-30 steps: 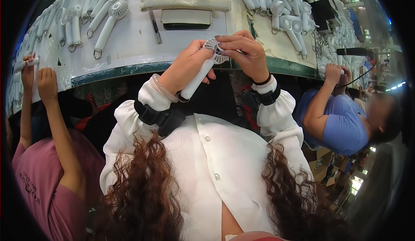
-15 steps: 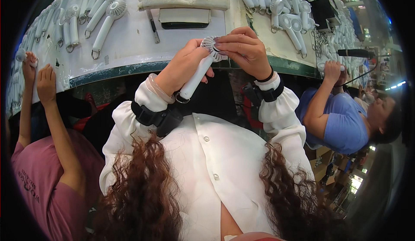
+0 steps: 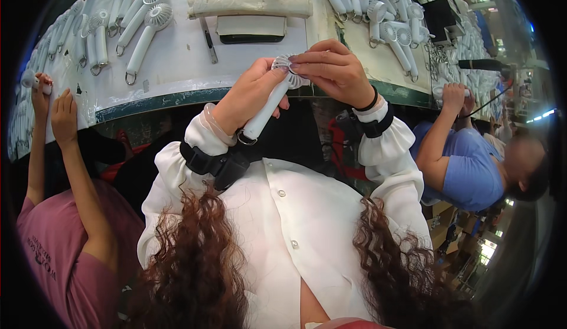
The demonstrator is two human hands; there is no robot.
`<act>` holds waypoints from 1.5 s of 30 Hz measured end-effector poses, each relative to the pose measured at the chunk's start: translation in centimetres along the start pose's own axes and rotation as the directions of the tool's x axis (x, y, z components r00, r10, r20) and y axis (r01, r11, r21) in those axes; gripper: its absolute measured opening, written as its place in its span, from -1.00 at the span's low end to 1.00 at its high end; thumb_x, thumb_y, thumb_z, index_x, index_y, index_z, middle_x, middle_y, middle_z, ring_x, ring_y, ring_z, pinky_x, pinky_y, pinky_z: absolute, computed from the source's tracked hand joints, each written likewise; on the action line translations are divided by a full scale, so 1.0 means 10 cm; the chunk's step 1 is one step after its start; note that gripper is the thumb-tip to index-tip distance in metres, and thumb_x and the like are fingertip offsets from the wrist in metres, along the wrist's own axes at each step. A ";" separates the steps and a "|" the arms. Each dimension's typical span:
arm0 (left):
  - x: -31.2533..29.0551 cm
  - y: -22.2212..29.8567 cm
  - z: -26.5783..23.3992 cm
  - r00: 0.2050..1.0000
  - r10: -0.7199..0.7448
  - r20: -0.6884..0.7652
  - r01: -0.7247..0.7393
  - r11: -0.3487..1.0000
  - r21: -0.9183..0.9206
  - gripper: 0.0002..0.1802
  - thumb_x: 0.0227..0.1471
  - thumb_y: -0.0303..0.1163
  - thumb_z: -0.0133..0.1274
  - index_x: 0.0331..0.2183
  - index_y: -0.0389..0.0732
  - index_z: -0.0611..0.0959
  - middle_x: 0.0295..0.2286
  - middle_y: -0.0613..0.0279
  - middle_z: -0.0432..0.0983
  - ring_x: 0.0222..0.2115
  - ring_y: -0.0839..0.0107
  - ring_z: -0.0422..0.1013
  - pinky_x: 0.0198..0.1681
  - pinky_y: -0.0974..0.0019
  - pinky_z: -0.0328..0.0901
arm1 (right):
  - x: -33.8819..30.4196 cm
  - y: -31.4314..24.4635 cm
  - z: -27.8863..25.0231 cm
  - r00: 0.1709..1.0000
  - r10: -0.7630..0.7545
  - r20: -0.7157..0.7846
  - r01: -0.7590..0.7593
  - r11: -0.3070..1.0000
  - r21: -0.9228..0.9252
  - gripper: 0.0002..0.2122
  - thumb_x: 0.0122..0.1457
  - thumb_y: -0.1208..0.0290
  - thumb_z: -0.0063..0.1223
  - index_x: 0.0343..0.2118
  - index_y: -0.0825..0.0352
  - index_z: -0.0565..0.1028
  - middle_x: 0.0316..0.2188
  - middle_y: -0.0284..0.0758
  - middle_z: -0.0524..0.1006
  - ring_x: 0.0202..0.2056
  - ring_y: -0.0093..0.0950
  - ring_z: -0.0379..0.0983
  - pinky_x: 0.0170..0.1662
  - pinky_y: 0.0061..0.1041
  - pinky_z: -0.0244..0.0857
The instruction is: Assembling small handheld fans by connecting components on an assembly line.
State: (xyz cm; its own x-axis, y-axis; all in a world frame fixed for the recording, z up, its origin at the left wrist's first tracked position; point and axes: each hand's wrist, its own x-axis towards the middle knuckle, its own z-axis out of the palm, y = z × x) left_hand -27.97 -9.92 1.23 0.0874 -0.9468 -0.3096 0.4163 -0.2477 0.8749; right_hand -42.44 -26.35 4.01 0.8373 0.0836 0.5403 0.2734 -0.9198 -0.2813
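Observation:
My left hand [image 3: 247,95] is closed around a white handheld fan [image 3: 266,112], just past the near edge of the table. The fan tilts, its round ribbed head up and its handle end with a metal ring toward my left wrist. My right hand [image 3: 338,72] has its fingers pressed together at the middle of the fan's head. Whether a small piece sits between those fingertips is hidden. Beyond my hands, on the table, lie a thin pen-like tool [image 3: 208,41] and a dark flat block with a white top [image 3: 251,29].
A padded, cream-wrapped rest [image 3: 250,1] stands at the back of the table [image 3: 177,69]. White fans lie in groups at left [image 3: 142,43] and right [image 3: 394,40]. A black-handled tool [image 3: 479,64] hangs at right. Co-workers sit on both sides, left [image 3: 71,228] and right [image 3: 466,164].
My right hand has shifted slightly down and its fingers have drawn closer together on the fan's head. The fan has moved slightly; my left hand keeps its grip.

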 end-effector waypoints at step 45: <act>-0.09 0.04 -0.04 0.916 0.341 -0.212 -0.332 0.940 0.076 -0.65 0.21 -0.34 -0.10 -0.05 -0.32 0.26 -0.44 0.23 0.41 -0.64 0.61 0.35 -0.63 0.54 0.29 | 0.34 -0.30 0.35 0.756 0.622 0.204 -0.419 0.220 0.881 -0.67 0.25 0.46 -0.01 0.06 0.40 0.34 0.00 -0.29 0.42 -0.04 -0.55 0.36 0.05 -0.51 0.24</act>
State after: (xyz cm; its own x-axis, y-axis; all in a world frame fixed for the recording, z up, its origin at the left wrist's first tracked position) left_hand -27.53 -9.12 1.67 0.4138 -0.9081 -0.0645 0.2938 0.0662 0.9536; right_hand -38.81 -21.97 3.93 0.8996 -0.4308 0.0715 0.1265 0.1004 -0.9869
